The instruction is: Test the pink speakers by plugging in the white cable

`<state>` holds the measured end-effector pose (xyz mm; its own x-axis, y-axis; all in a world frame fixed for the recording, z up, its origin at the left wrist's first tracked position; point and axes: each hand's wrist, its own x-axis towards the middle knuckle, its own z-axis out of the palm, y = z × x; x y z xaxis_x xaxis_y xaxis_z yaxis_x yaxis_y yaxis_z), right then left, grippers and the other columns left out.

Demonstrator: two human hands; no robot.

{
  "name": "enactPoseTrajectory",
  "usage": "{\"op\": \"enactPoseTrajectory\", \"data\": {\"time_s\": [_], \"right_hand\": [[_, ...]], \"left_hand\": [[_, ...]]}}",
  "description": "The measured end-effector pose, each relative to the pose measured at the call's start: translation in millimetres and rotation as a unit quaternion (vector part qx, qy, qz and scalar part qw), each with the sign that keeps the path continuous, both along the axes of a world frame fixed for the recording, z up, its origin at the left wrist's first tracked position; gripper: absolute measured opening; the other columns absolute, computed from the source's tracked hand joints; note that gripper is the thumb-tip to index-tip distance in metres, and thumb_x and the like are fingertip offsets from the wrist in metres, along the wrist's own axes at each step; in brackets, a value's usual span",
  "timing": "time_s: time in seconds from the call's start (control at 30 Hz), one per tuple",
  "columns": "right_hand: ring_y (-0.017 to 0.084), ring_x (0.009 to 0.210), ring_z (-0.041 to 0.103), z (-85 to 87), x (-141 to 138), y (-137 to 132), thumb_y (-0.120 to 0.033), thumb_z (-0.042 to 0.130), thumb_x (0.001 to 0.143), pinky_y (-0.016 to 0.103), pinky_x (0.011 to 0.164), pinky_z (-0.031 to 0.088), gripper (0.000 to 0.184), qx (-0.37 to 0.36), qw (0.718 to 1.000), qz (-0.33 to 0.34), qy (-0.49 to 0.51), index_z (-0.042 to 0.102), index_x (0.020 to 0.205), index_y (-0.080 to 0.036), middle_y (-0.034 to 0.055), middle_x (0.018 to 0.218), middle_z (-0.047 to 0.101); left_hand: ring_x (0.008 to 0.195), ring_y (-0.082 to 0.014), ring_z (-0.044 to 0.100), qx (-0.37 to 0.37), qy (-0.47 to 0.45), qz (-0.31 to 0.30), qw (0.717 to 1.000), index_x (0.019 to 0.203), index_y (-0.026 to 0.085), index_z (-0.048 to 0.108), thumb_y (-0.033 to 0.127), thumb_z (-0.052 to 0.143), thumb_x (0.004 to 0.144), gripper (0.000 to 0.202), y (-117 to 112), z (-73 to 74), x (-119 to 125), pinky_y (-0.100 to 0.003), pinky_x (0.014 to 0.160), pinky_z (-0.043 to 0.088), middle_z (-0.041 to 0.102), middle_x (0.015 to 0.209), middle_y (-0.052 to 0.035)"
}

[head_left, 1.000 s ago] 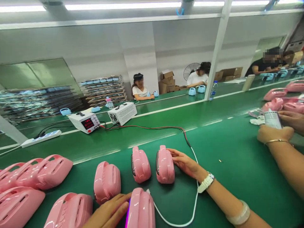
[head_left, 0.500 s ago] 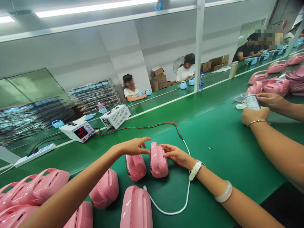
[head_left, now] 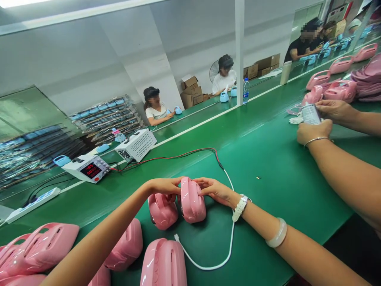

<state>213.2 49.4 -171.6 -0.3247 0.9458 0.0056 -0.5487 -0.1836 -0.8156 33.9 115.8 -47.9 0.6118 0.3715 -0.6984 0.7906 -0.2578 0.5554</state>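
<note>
Pink shell stands on its edge at the lower centre of the frame, on the green belt, and both of my hands meet on it. My left hand reaches in from the lower left, its fingers loosely stretched and laid over the top left edge rather than wrapped around anything. My right hand comes from the lower right, fingers half open, their tips pressed to the upper right side. So it sits between two mostly open hands and neither one closes a grip.

A second pink shell leans just to the left, touching or nearly touching the first, under my left hand. A white cable loops below my right wrist, where I wear a watch. A third pink shell lies at the bottom edge.

Toward the left of the frame sit a power supply with a red display and a white box. At the upper right, a co-worker's hands hold a white tube.
</note>
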Motion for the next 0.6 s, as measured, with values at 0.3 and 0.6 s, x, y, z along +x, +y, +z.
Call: {"op": "enactPoseTrajectory", "data": {"time_s": [0.3, 0.6], "right_hand": [[0.019, 0.102, 0.056, 0.4, 2, -3, -0.016, 0.085, 0.049, 0.033, 0.099, 0.034, 0.052, 0.0, 1.0, 0.0, -0.004, 0.07, 0.099, -0.019, 0.0041, 0.105, 0.065], [0.019, 0.106, 0.053, 1.1, 3, -6, -0.016, 0.084, 0.05, 0.034, 0.1, 0.033, 0.052, -0.015, 1.0, 0.001, -0.016, 0.067, 0.099, -0.02, 0.0031, 0.105, 0.063]], "left_hand": [[0.056, -0.0123, 0.045, 0.017, -0.041, 0.037, 0.998, 0.123, 0.012, 0.04, 0.045, 0.059, 0.072, 0.064, -9, -4.1, -2, -0.024, 0.048, 0.035, 0.05, 0.075, -0.0006], [0.053, -0.0113, 0.042, 0.018, -0.068, 0.029, 0.997, 0.117, 0.012, 0.043, 0.045, 0.057, 0.072, 0.058, -12, -3.0, 0, -0.022, 0.044, 0.033, 0.049, 0.074, -0.0002]]}}
